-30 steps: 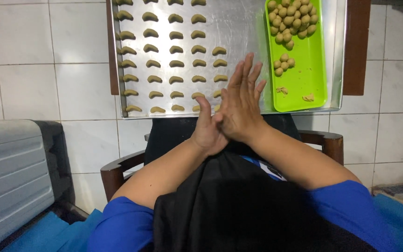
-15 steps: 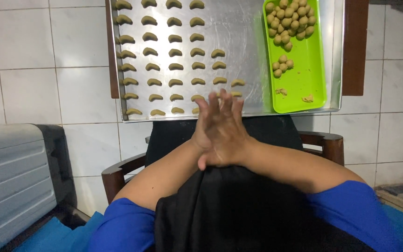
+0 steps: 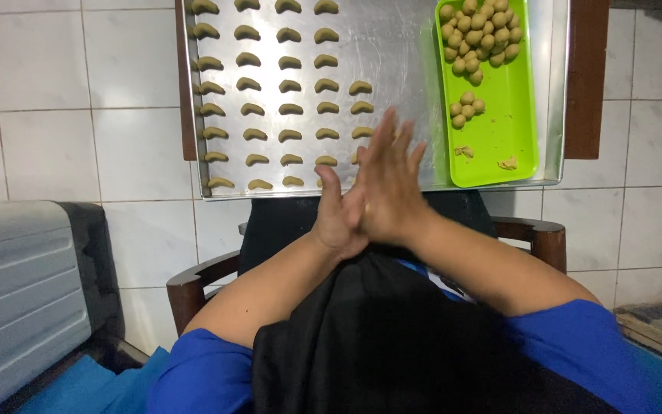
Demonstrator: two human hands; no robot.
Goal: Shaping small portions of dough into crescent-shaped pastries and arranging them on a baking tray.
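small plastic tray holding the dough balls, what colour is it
Bright lime green plastic tray, seen best in the head view.

Baking tray [image 3: 408,69]: bare metal, smooth, dull sheen with soft reflections.
Small tray [image 3: 503,126]: bright green plastic, smooth, glossy.
Dough crescents [image 3: 290,86]: olive-green dough, matt, slightly uneven skin.
Dough balls [image 3: 478,34]: same dough, matt, lightly grainy.
Floor tiles [image 3: 47,100]: white ceramic, smooth, mild gloss.
Chair arms [image 3: 534,234]: dark wood, polished.
Apron [image 3: 377,337]: black cloth, matt.
Sleeves [image 3: 201,372]: blue cloth, matt.
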